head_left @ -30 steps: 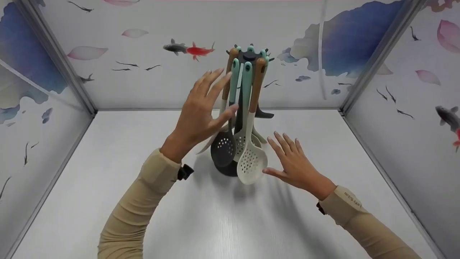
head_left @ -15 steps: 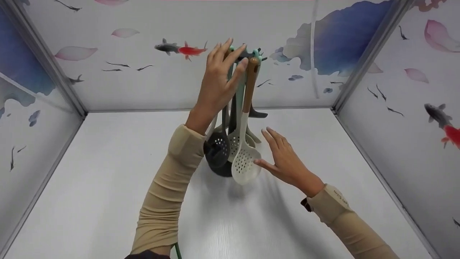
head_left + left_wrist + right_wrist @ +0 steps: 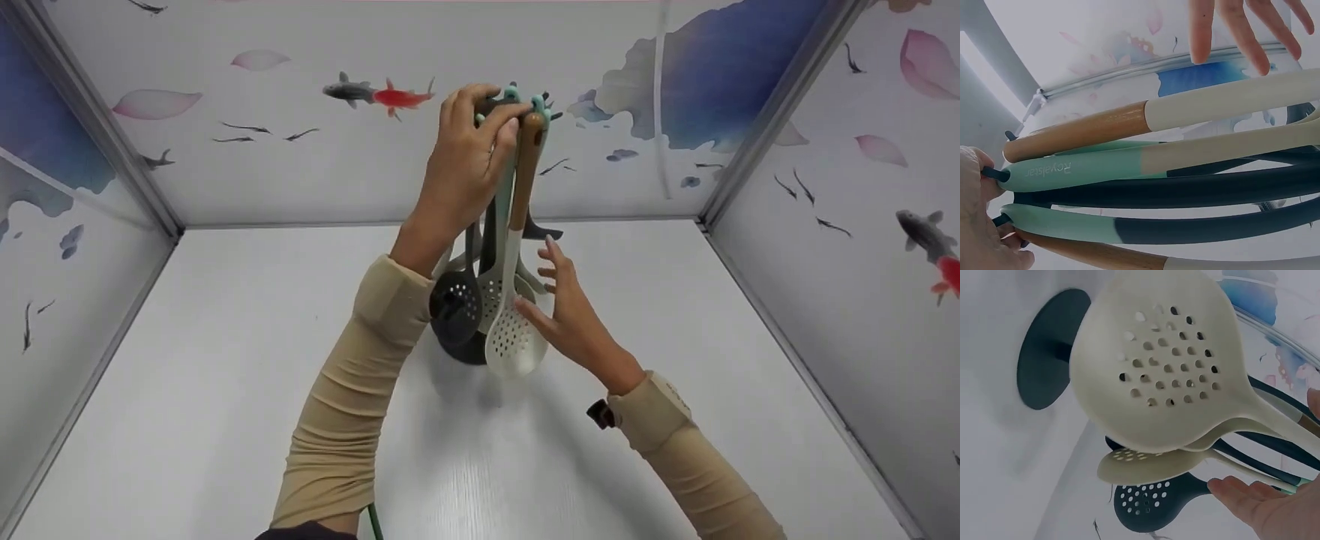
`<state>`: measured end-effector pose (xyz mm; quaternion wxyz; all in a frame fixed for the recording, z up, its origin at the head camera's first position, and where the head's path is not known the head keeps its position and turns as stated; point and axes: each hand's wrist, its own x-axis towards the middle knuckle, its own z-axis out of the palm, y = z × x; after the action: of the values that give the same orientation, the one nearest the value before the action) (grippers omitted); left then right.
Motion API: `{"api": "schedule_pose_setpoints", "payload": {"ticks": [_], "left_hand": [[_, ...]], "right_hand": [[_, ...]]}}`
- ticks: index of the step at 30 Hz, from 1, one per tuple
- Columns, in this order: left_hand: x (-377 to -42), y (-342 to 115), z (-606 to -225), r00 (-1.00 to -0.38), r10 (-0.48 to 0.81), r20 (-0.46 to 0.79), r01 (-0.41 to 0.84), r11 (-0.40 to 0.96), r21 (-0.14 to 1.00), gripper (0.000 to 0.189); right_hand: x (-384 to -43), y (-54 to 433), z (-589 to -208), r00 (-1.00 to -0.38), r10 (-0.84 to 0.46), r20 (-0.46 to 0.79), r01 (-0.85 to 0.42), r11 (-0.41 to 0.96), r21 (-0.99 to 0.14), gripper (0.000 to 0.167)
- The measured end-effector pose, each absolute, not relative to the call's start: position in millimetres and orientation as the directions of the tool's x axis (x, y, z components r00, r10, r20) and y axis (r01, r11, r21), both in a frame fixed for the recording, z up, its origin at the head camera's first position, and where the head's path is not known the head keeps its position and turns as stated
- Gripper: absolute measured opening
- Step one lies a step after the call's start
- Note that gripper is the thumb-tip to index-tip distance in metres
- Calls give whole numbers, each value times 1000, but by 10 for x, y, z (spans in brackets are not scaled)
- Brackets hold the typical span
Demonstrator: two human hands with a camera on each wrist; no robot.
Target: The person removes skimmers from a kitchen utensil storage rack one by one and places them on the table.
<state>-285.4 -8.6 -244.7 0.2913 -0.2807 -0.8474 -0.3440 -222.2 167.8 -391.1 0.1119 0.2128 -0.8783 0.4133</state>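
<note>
A dark utensil rack, its round base point(image 3: 466, 354) on the white tabletop, carries several hanging kitchen utensils. My left hand point(image 3: 466, 161) grips the rack's top, fingers bent over it, just above the handles. A wood-and-cream handle point(image 3: 1081, 132) and a mint handle point(image 3: 1072, 169) hang beside that hand in the left wrist view. In front hangs a cream slotted skimmer point(image 3: 517, 345), with a dark slotted skimmer point(image 3: 455, 307) to its left. My right hand point(image 3: 574, 322) is beside the cream skimmer, fingers spread and holding nothing. Whether its thumb touches the skimmer, I cannot tell.
Printed panels with fish and petals point(image 3: 255, 172) enclose the white tabletop point(image 3: 247, 337) at the back and sides. Metal corner posts point(image 3: 780, 112) stand where the panels meet. A green cord point(image 3: 374, 521) shows by the left sleeve.
My left hand has risen rightward from beside the handles to the rack's top, and its fingers have bent over it. My right hand has moved left and up, closer to the cream skimmer.
</note>
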Motion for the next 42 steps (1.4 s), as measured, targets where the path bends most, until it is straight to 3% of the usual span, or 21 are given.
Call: {"api": "schedule_pose_setpoints", "payload": {"ticks": [9, 15, 27, 42], "left_hand": [[-2852, -86, -2448, -668, 293, 684, 663, 652, 369, 39], [-2835, -78, -2450, -676, 285, 680, 656, 653, 378, 39], [-2824, -82, -2433, -671, 263, 694, 648, 663, 375, 38], [-2830, -130, -2413, -696, 285, 659, 634, 674, 379, 37]], "right_hand": [[-2319, 1429, -3974, -888, -171, 427, -459, 411, -788, 53], [-2316, 1391, -4060, -879, -123, 461, -469, 396, -789, 31], [-2256, 1458, -4071, -815, -96, 572, -540, 484, -688, 25], [-2169, 1618, -3941, -776, -62, 627, -577, 471, -667, 25]]}}
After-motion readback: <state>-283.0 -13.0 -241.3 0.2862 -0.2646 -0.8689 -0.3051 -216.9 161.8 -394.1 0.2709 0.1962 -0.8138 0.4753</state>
